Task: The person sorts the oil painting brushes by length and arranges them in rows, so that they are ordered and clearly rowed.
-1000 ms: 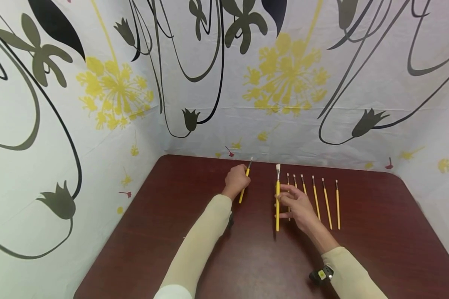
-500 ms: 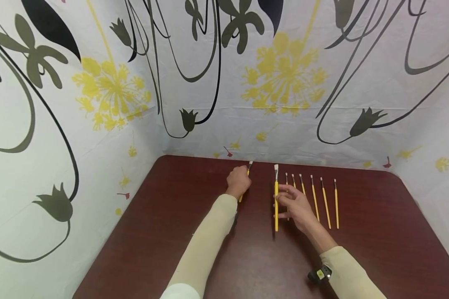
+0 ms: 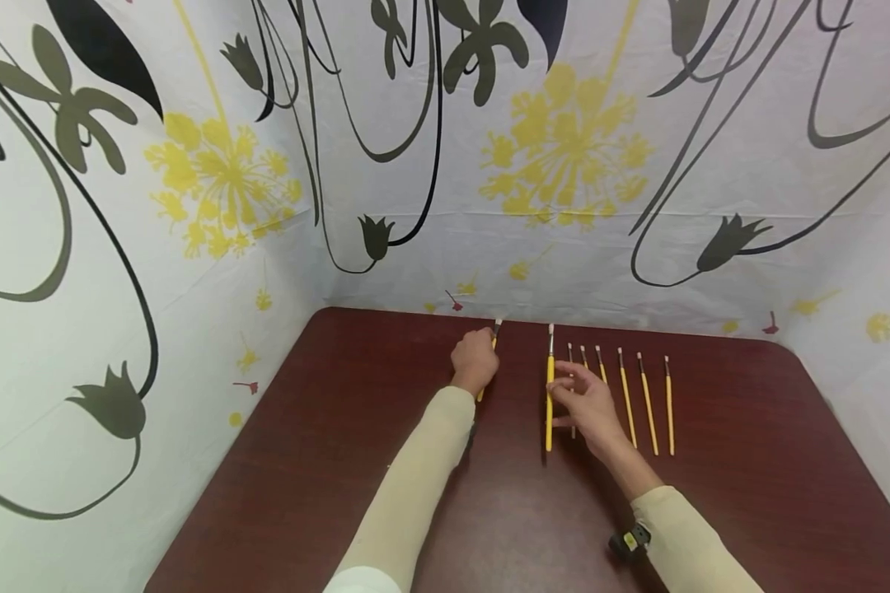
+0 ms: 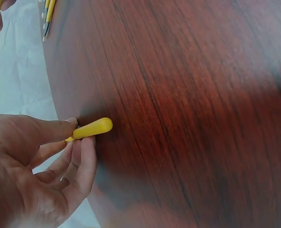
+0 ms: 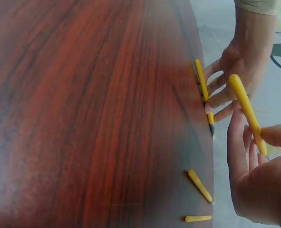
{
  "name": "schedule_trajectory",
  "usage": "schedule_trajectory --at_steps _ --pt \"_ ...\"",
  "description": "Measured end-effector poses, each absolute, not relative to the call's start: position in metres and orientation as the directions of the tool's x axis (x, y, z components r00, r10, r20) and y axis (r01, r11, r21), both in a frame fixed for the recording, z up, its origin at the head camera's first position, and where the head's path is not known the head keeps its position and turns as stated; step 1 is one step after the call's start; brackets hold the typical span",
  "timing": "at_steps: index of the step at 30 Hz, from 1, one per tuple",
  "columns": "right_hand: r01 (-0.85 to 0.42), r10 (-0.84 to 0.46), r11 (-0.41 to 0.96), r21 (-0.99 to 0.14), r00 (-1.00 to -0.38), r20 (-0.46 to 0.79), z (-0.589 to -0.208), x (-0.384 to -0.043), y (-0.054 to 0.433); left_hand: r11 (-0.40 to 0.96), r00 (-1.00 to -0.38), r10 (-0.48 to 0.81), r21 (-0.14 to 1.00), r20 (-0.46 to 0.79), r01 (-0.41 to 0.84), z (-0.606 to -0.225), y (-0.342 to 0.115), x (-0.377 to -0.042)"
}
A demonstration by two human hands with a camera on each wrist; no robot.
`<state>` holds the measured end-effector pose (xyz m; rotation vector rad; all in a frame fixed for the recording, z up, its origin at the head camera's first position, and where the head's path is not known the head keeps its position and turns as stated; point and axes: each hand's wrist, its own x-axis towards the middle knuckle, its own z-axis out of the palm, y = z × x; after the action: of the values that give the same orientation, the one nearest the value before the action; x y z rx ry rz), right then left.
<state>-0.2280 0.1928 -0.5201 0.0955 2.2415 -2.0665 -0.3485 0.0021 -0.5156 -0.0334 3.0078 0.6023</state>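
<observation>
Near the table's far edge, my left hand [image 3: 475, 361] pinches a yellow-handled paintbrush [image 4: 95, 128] between thumb and fingers. In the head view that hand covers most of the handle; the pale bristles point to the back. My right hand [image 3: 587, 403] holds another yellow paintbrush [image 3: 550, 387] by its handle, bristles away from me. The right wrist view shows this brush raised off the table, with thumb and fingers around the handle. Right of it, several thinner yellow paintbrushes [image 3: 646, 403] lie side by side, some partly hidden by my right hand.
The dark red-brown table [image 3: 326, 461] has rounded far corners. Behind it and at its sides hangs white cloth [image 3: 415, 165] with floral print. A small black device [image 3: 629, 542] is strapped at my right wrist.
My left hand has shifted slightly right and covers more of its paintbrush. The right hand's brush has turned, so its bristles look narrower now, and it sits slightly higher in view.
</observation>
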Motion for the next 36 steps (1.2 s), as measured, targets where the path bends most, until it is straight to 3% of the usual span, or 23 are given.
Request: schedule_trajectory --at_steps 5,11,14,24,36 --pt "0.072 0.053 0.146 -0.987 -0.996 -0.065 -0.518 -0.233 0.188 0.928 -0.997 -0.004 0.372 -0.080 -0.034 -0.518 0.000 -0.349" --pt "-0.053 0.127 0.505 -0.861 -0.983 0.135 -0.516 -0.255 0.175 0.930 -0.995 -0.006 0.365 -0.095 -0.041 -0.519 -0.002 -0.350" --pt "-0.072 0.140 0.619 -0.782 -0.970 0.201 -0.515 -0.269 0.166 0.929 -0.996 -0.002 0.370 -0.084 -0.033 -0.521 -0.003 -0.350" --pt "-0.048 0.092 0.741 -0.670 -0.981 0.172 -0.518 -0.306 0.143 0.898 -0.997 0.002 0.438 -0.076 -0.032 -0.525 -0.007 -0.352" --pt "-0.027 0.050 0.774 -0.633 -0.993 0.104 -0.537 -0.320 0.135 0.891 -0.999 -0.005 0.453 -0.044 -0.024 -0.527 -0.010 -0.349"
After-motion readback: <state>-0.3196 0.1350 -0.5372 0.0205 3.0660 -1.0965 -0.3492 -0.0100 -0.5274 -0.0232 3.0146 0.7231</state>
